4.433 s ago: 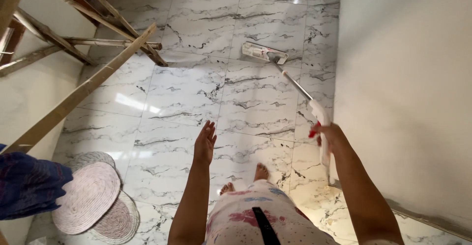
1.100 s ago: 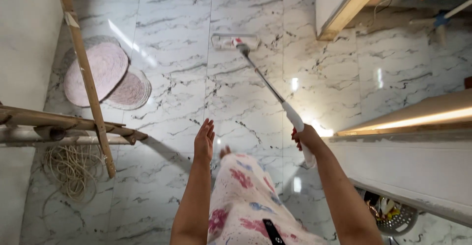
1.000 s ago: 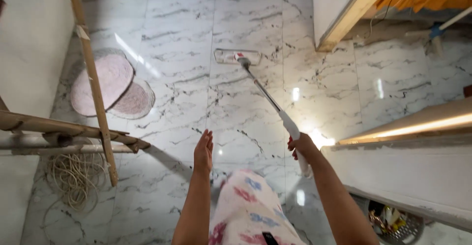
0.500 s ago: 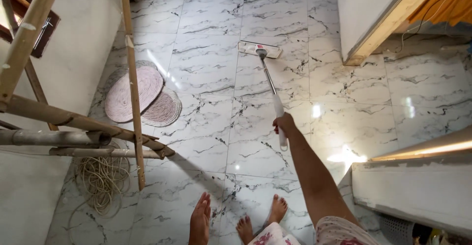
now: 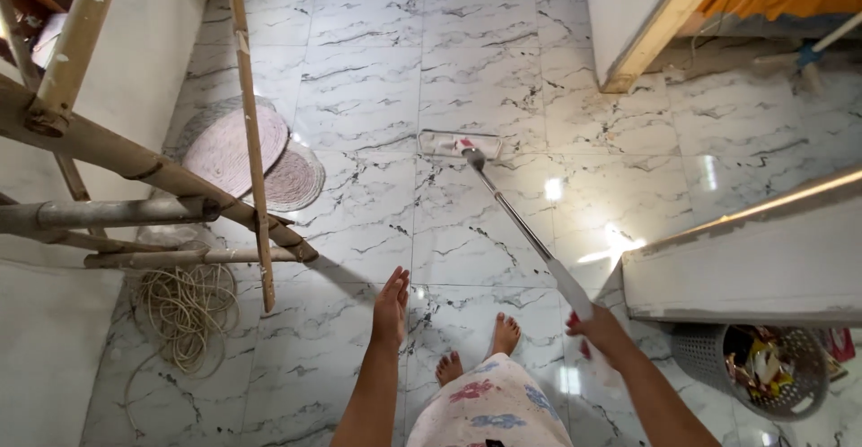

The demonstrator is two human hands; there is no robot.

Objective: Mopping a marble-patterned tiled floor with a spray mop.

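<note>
On marble floor (image 5: 377,97), mop (image 5: 516,223) angled up-left from right hand (image 5: 600,332).

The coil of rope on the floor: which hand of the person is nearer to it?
Left. The left hand hangs open and empty, just right of the coil of rope. The right hand holds the mop handle, farther right.

floor (image 5: 467,232): glossy marble tile | mop pole (image 5: 512,218): shiny metal | scaffold (image 5: 135,160): rough wood
</note>
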